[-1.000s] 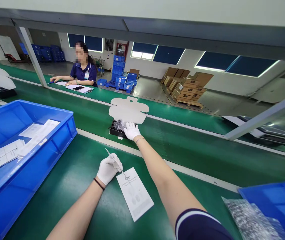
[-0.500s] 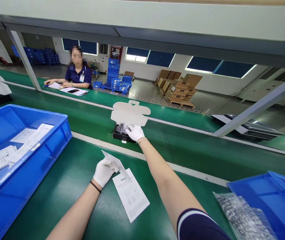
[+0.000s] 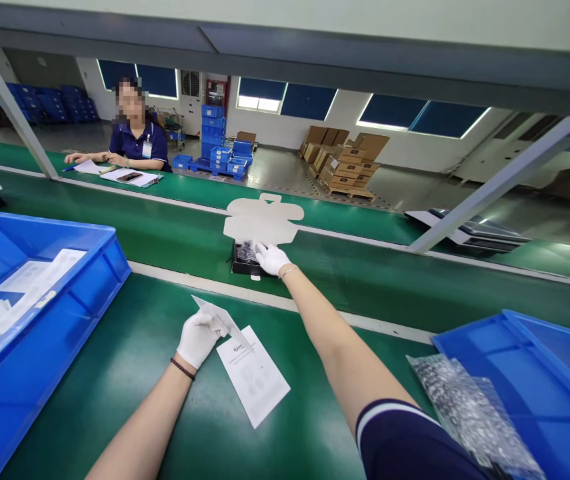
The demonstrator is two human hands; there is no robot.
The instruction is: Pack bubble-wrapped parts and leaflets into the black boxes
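Observation:
My left hand [image 3: 198, 340], in a white glove, is closed around the edge of a folded white leaflet [image 3: 225, 321], held tilted above the green table. Partly beneath it lies a white printed booklet [image 3: 257, 387], flat on the table. My right hand [image 3: 272, 259], also gloved, reaches across to a black box [image 3: 245, 268] on the conveyor belt. Its bent fingers are down at the right side of the contents, by a clear plastic bag [image 3: 247, 251]; what they grip is hidden. The box's white lid [image 3: 262, 227] stands open behind.
A blue bin [image 3: 109, 267] with papers stands at left. At right, bubble-wrap bags [image 3: 469, 407] lie against another blue bin [image 3: 529, 373]. A metal post [image 3: 495, 187] slants at right under an overhead shelf [image 3: 285, 60]. Across the belt, a person [image 3: 137, 143] sits by a clipboard [image 3: 132, 177].
The view has shifted slightly right. My right hand stays at the box, its fingers a little differently placed on the contents. My left hand still holds the leaflet.

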